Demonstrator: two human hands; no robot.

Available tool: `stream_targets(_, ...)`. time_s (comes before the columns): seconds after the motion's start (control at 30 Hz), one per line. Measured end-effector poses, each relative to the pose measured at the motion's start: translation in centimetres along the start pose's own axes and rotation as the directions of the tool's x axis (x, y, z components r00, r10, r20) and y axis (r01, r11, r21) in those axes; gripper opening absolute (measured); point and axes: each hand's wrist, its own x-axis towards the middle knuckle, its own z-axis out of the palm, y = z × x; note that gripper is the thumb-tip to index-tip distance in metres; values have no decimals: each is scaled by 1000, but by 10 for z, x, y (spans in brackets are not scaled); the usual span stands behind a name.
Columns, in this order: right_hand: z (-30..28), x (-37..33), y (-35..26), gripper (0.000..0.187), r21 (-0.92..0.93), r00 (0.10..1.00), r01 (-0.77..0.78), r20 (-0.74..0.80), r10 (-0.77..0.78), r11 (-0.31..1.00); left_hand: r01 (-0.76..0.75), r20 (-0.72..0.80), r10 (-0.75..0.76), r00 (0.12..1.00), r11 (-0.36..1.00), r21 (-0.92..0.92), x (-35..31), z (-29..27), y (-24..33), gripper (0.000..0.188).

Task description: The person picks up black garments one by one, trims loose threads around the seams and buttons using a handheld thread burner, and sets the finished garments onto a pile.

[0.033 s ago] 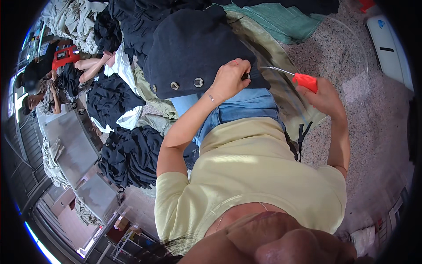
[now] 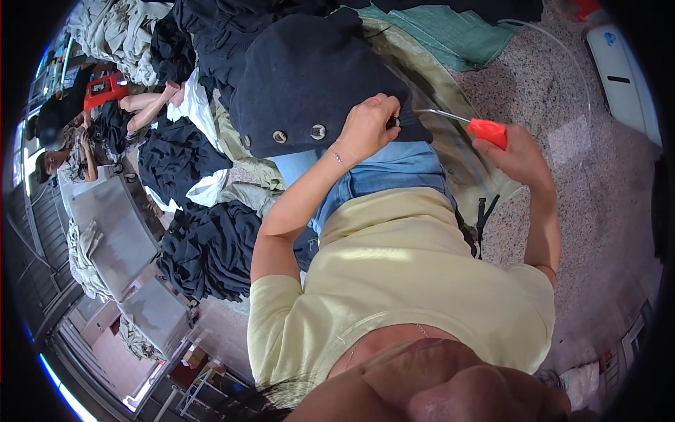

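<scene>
A dark navy knit garment (image 2: pixel 309 84) with several large metallic-rimmed buttons (image 2: pixel 318 131) along its near edge lies over my lap. My left hand (image 2: pixel 369 126) is closed on that edge, with a dark button showing between its fingers. In my right hand (image 2: pixel 520 156), at the right, is a hand tool with a red handle (image 2: pixel 487 132) and a thin metal shaft. The shaft points left, its end beside the garment's right edge and a short way from my left hand. Whether the tip touches the fabric I cannot tell.
Heaps of dark clothing (image 2: pixel 211 250) lie to the left, with pale cloth (image 2: pixel 116 35) beyond. Grey wheeled bins (image 2: pixel 112 225) stand at far left, near another person (image 2: pixel 74 155) and a red stool (image 2: pixel 105 91). Green sacking (image 2: pixel 450 39) and a white appliance (image 2: pixel 622 81) are at far right.
The tool in my right hand has shifted very slightly. A thin pale curved line above the floor at the upper right shows more clearly. My left hand stays put.
</scene>
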Motion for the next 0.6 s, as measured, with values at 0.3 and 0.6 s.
stream_targets(0.3,-1,5,-20,39,-55,996,13,89,-8,998,-129,-129,132,983,991,33,-5,6,-9,32)
stream_targets(0.6,39,49,3,31,392,992,106,-105,-70,914,215,-145,-228,963,971,-101,-61,-169,-171,137)
